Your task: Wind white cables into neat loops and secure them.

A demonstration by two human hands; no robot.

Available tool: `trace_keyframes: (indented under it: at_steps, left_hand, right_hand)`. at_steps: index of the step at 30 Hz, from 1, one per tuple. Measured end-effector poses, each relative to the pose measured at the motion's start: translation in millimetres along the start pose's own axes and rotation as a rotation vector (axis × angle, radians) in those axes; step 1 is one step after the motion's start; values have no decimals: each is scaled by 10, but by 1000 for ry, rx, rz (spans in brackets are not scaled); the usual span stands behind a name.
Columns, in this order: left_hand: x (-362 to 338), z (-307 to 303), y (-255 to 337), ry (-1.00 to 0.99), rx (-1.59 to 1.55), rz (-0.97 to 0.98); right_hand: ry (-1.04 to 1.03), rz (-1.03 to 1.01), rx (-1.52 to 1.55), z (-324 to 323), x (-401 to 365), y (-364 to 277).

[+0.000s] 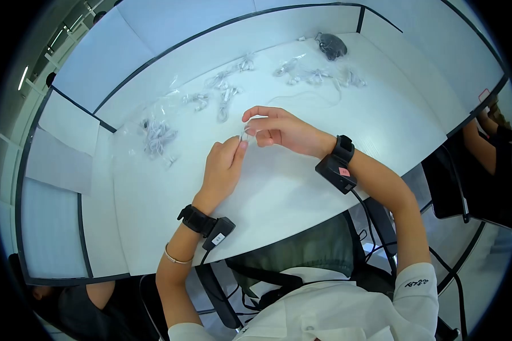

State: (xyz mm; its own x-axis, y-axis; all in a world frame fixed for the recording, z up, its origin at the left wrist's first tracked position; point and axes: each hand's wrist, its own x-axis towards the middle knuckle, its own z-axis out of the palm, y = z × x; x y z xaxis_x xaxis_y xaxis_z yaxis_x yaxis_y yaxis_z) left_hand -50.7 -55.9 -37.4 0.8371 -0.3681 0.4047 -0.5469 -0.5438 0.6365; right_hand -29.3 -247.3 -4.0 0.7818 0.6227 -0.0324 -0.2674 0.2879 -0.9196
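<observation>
Over the middle of the white table (301,199), my left hand (221,166) is closed, its thumb and forefinger pinching a thin white cable (244,134). My right hand (293,132) meets it from the right, its curled fingers at the same looped cable. Part of the cable is hidden behind the fingers. Both wrists wear black straps with small boxes. Just beyond the hands lies a tied white cable bundle (226,102). A loose white cable (337,96) curves across the tabletop behind my right hand.
Clear plastic with white cables (158,136) lies at the left. More bundles (199,101) and bagged cables (316,75) rest toward the back, near a dark rounded object (331,46). Low partitions (233,35) enclose the table. People (489,136) sit on either side.
</observation>
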Motion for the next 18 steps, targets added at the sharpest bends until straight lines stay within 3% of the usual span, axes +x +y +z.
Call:
trace_keyframes:
  at_steps: [12, 15, 18]
  left_hand:
    - [-9, -32, 79, -61, 61, 11]
    - [-23, 4, 87, -26, -68, -54]
    - [-28, -14, 136, -55, -221, -242]
  right_hand:
    - [81, -115, -98, 21, 49, 110]
    - [79, -134, -124, 19, 53, 119]
    - [79, -135, -163, 55, 31, 78]
